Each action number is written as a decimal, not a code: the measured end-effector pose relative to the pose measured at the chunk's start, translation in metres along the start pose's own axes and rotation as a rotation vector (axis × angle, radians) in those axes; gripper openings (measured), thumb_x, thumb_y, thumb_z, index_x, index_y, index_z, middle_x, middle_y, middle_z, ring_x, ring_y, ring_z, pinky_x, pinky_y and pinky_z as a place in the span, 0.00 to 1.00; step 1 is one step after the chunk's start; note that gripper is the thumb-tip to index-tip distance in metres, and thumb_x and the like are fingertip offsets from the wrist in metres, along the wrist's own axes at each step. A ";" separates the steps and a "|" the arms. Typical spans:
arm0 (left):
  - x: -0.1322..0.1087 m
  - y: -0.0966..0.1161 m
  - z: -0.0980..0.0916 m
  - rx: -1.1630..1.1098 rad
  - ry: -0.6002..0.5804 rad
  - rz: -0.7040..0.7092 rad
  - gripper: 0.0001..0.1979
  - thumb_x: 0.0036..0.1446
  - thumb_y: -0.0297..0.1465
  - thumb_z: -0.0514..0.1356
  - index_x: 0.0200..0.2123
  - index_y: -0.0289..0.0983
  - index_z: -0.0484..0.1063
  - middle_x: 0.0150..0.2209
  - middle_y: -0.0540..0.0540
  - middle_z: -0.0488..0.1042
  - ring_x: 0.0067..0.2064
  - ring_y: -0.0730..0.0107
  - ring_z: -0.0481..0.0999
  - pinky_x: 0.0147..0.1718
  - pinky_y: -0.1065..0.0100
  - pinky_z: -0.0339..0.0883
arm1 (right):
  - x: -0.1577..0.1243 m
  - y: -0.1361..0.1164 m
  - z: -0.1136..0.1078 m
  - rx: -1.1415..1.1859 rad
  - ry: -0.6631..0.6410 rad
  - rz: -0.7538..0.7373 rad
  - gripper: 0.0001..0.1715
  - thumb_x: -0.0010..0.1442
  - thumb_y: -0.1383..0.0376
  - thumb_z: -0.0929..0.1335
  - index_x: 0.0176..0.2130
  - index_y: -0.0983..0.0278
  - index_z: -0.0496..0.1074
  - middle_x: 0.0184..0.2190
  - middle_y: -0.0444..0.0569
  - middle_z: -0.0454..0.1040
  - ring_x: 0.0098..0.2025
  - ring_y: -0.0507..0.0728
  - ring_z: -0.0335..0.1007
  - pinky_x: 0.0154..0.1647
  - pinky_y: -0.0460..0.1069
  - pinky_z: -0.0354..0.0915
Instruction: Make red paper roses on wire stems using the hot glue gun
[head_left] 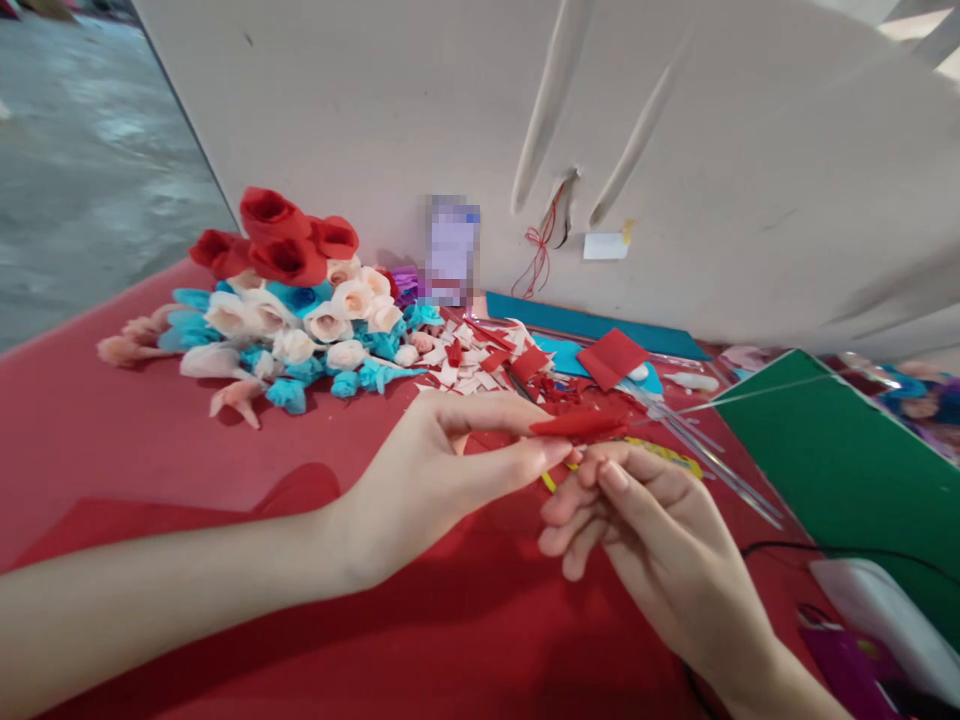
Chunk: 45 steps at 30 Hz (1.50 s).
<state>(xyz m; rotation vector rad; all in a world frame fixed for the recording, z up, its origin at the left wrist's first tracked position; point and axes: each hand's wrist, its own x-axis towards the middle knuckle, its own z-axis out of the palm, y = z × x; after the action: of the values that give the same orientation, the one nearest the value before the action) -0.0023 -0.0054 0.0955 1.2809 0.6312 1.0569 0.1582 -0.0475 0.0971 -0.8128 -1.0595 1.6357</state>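
Observation:
My left hand (442,470) reaches in from the left and pinches a folded piece of red crepe paper (581,425) between thumb and fingers. Just below the paper's right end is my right hand (667,540), its thumb pressed to the forefinger and the other fingers curled. Whatever those fingertips hold is too small to make out. Behind the hands lie small red and white paper scraps (472,365) and a red paper square (613,358). A yellow object (667,457) is partly hidden by my right hand.
Red, white and blue paper flowers (330,322) are heaped at the back left. Clear sticks (724,470) and a green board (862,450) lie to the right, near a white device (870,600) and a black cable. A pale wall (360,110) closes off the red tabletop (150,440).

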 end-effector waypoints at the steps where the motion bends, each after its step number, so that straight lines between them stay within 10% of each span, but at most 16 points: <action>1: 0.000 0.000 0.000 0.001 -0.009 -0.006 0.06 0.52 0.25 0.60 0.29 0.39 0.78 0.27 0.54 0.77 0.32 0.78 0.76 0.33 0.80 0.69 | 0.000 0.000 0.000 -0.006 -0.007 0.007 0.11 0.64 0.68 0.59 0.33 0.66 0.68 0.28 0.49 0.76 0.29 0.52 0.75 0.26 0.42 0.71; 19: 0.000 0.002 0.002 0.003 -0.001 -0.018 0.06 0.52 0.27 0.61 0.28 0.43 0.78 0.31 0.57 0.79 0.36 0.79 0.76 0.33 0.84 0.67 | 0.000 0.004 -0.001 -0.062 0.055 0.036 0.17 0.64 0.60 0.59 0.25 0.64 0.59 0.13 0.37 0.53 0.15 0.44 0.43 0.15 0.41 0.43; 45: 0.001 0.000 0.001 0.038 0.018 -0.045 0.06 0.52 0.27 0.60 0.26 0.39 0.77 0.28 0.56 0.78 0.33 0.79 0.75 0.32 0.82 0.66 | -0.002 0.002 0.000 -0.089 0.063 0.008 0.10 0.61 0.73 0.56 0.32 0.64 0.63 0.21 0.41 0.66 0.20 0.45 0.60 0.23 0.41 0.56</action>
<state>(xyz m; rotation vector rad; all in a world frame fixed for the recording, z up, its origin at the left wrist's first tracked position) -0.0014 -0.0048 0.0959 1.2857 0.6931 1.0245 0.1586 -0.0497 0.0954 -0.9227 -1.0920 1.5684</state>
